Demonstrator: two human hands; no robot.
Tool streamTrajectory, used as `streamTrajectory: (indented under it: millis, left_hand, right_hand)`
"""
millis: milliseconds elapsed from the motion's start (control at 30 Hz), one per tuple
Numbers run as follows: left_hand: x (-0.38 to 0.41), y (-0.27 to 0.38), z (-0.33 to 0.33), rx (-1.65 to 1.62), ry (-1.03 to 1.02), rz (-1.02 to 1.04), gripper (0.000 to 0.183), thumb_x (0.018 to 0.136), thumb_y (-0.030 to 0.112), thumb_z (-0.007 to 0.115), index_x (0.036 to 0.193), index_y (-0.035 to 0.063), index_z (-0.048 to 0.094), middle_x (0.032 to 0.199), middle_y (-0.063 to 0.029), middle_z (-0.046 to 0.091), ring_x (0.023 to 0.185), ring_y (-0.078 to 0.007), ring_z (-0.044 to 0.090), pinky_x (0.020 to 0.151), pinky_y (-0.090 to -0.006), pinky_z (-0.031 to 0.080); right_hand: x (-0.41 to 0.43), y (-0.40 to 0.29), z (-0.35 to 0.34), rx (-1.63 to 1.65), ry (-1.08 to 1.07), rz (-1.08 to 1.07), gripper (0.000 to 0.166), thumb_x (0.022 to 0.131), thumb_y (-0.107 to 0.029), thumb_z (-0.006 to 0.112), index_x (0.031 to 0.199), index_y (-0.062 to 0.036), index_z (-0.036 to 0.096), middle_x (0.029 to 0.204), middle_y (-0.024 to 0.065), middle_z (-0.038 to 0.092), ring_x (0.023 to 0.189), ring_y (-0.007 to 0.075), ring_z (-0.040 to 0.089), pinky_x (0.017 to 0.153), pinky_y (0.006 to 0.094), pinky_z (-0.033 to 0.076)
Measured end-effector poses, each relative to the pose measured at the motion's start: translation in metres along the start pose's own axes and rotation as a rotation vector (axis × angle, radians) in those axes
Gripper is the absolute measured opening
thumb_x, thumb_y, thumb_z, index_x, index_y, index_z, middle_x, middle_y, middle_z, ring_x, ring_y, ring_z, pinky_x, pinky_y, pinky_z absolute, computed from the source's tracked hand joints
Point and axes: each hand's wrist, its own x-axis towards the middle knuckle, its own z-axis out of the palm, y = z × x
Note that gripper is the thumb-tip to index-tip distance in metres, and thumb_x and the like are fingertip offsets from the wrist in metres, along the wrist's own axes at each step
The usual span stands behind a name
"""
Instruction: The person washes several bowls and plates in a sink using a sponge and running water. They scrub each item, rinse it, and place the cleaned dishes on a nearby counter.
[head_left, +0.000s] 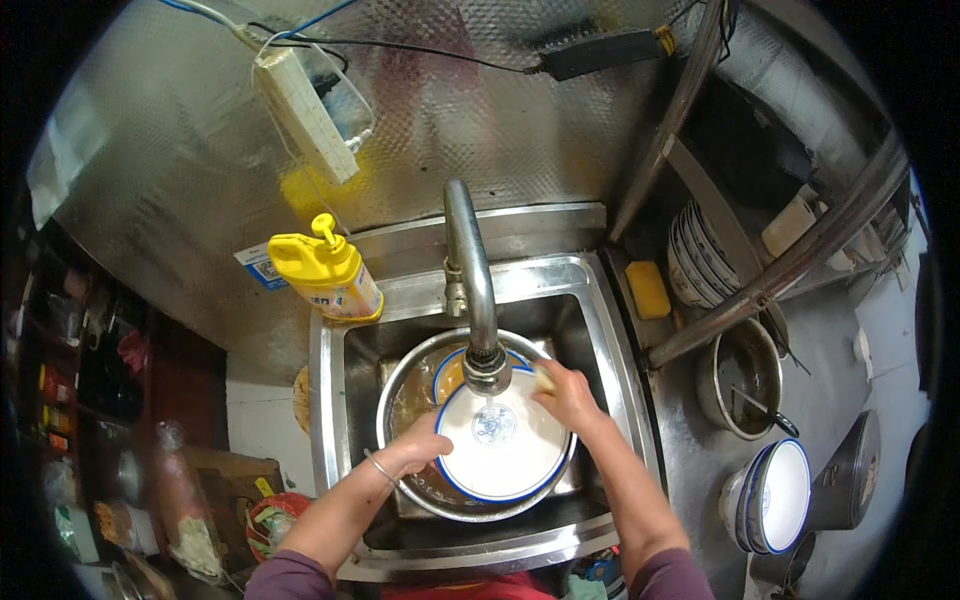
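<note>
A white bowl with a blue rim and a blue printed motif (517, 457) is tilted under the tap (480, 292), and water runs into it. My left hand (421, 444) grips its left edge, thumb over the rim. At the upper right rim, my right hand (568, 395) holds a small pale yellow sponge or cloth (544, 381) against the bowl; its exact kind is hard to tell. Beneath lies a round metal basin (386, 409) of water, set in the stainless steel sink (600, 300). Another blue-rimmed bowl (448, 373) sits in that basin, partly hidden by the tap and the held bowl.
A yellow pump bottle (330, 274) stands on the sink's back left corner. To the right are a yellow sponge (648, 289), stacked bowls (694, 259), a metal pot (739, 379) with a utensil and more bowls (772, 495). A power strip (307, 112) hangs above on the wall.
</note>
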Motion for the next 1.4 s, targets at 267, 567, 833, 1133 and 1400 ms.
streamTrajectory:
  millis: [267,567,833,1133,1400]
  left_hand:
    - [-0.005,0.024,-0.008,0.452,0.1,0.21,0.051,0.063,-0.009,0.046,0.114,-0.0034,0.048,0.1,-0.0157,0.058,0.096,-0.0226,0.054,0.083,-0.0269,0.041]
    - [-0.042,-0.016,-0.01,0.555,0.452,0.563,0.064,0.063,-0.011,0.041,0.125,-0.0015,0.036,0.112,-0.0252,0.051,0.109,-0.0349,0.048,0.092,-0.0316,0.037]
    - [-0.087,0.001,0.012,1.237,0.158,0.796,0.079,0.059,-0.011,0.05,0.133,0.0024,0.024,0.132,-0.0264,0.027,0.114,-0.0424,0.039,0.094,-0.0399,0.039]
    - [-0.082,0.053,0.101,0.937,0.153,1.382,0.063,0.059,-0.016,0.051,0.12,-0.0066,0.041,0.125,-0.0277,0.039,0.116,-0.0389,0.041,0.094,-0.0398,0.04]
    - [-0.099,0.1,0.19,0.733,-0.109,1.613,0.063,0.067,0.001,0.066,0.123,-0.0046,0.036,0.12,-0.0235,0.045,0.108,-0.0363,0.048,0.091,-0.0372,0.041]
  right_hand:
    - [0.052,-0.019,0.032,0.184,-0.241,-0.376,0.028,0.066,-0.014,0.069,0.091,-0.0078,0.059,0.077,0.0139,0.06,0.074,0.0293,0.058,0.068,0.0368,0.046]
    - [-0.094,0.029,0.139,0.61,-0.168,0.736,0.042,0.061,-0.022,0.079,0.091,0.001,0.062,0.084,0.0099,0.063,0.072,0.0152,0.058,0.06,0.0247,0.046]
    - [-0.099,-0.01,0.068,0.431,0.134,0.074,0.044,0.074,0.008,0.056,0.116,-0.0017,0.051,0.104,0.0102,0.061,0.096,0.0127,0.055,0.087,0.0249,0.041]
    - [-0.189,-0.051,-0.09,-0.242,0.563,-0.118,0.045,0.073,-0.006,0.059,0.116,0.001,0.05,0.101,0.0186,0.059,0.089,0.0285,0.061,0.075,0.0318,0.048]
    - [-0.361,-0.021,-0.228,0.339,1.328,0.438,0.026,0.07,0.0,0.056,0.096,0.0068,0.055,0.083,0.0095,0.06,0.068,0.0199,0.059,0.062,0.0298,0.048]
